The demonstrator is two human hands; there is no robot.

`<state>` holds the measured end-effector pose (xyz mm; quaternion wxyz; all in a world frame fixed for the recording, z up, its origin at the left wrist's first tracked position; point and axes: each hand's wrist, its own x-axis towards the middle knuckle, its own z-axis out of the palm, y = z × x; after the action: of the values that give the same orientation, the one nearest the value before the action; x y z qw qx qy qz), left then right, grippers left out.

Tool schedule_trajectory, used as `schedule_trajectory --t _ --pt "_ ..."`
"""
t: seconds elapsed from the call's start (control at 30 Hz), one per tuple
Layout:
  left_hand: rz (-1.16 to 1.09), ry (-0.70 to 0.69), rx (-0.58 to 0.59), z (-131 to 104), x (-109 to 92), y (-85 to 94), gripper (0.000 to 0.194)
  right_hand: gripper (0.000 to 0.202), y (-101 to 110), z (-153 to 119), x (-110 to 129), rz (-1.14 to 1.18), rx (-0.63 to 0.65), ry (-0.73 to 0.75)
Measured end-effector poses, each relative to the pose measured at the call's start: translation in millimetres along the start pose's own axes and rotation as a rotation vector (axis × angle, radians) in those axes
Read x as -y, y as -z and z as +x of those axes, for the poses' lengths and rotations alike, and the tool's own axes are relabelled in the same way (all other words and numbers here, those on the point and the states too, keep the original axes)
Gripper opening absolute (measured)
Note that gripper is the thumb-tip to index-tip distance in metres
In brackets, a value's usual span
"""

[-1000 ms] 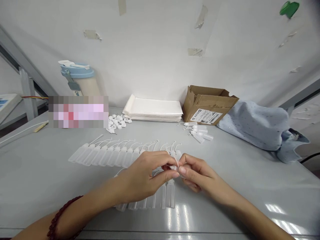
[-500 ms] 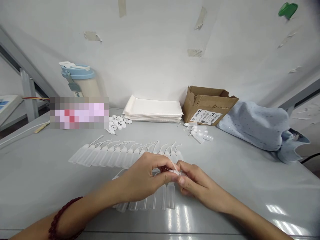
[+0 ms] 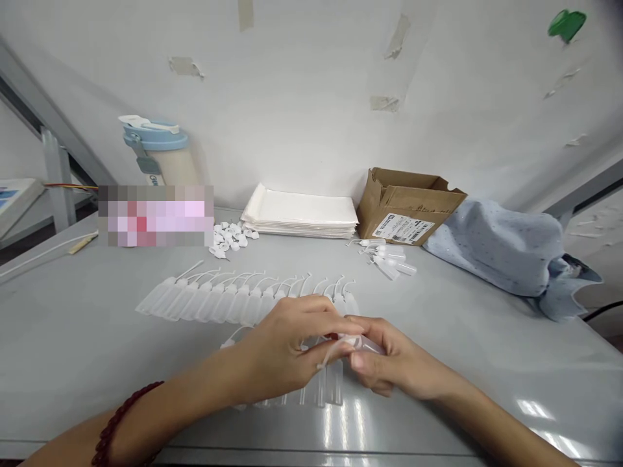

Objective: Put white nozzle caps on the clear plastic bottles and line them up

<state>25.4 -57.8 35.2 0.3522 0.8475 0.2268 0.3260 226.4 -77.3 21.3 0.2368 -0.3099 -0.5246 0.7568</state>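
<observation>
A small translucent plastic bottle [image 3: 370,346] lies in the curled fingers of my right hand [image 3: 396,360]. Its white cap [image 3: 351,340], with a thin strap trailing toward the lower left, is pinched between the thumb and fingers of my left hand [image 3: 287,344]. Both hands meet above a nearer row of similar bottles [image 3: 320,386], which my left hand and forearm partly hide. Behind them, a longer row of capped bottles [image 3: 228,301] lies flat with straps pointing away from me.
White caps [image 3: 231,238] are heaped at the back left, near a blue-lidded tumbler [image 3: 168,152]. A stack of white envelopes [image 3: 302,211], a cardboard box [image 3: 409,204] and a blue cloth [image 3: 496,246] stand along the wall. Several loose bottles [image 3: 389,259] lie before the box.
The cap's strap has swung from pointing up to hanging down left. My right hand has shifted slightly right, and more of the held bottle shows.
</observation>
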Motion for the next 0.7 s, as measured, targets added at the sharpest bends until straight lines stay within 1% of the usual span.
schedule_trajectory --t 0.07,0.27,0.37,0.47,0.53,0.7 --pt "-0.017 0.06 0.035 1.5 -4.1 1.7 0.024 0.035 -1.2 -1.5 1.9 -0.038 -0.011 0.002" --pt "-0.062 0.162 0.112 3.7 -6.4 4.0 0.029 0.044 -1.6 -5.2 3.4 -0.081 -0.016 0.017" --pt "-0.087 0.197 0.072 4.1 -5.0 2.7 0.027 0.046 -1.1 -5.3 3.6 -0.071 -0.029 0.009" --pt "-0.138 0.273 0.009 4.8 -4.6 1.3 0.021 0.048 -0.7 -4.9 3.7 -0.021 -0.04 -0.013" --pt "-0.168 0.304 -0.012 5.6 -4.7 1.0 0.017 0.048 -0.5 -4.8 3.7 0.008 -0.032 -0.028" --pt "-0.184 0.262 -0.011 6.9 -4.9 3.1 0.018 0.049 -0.8 -4.2 3.0 0.044 0.002 -0.052"
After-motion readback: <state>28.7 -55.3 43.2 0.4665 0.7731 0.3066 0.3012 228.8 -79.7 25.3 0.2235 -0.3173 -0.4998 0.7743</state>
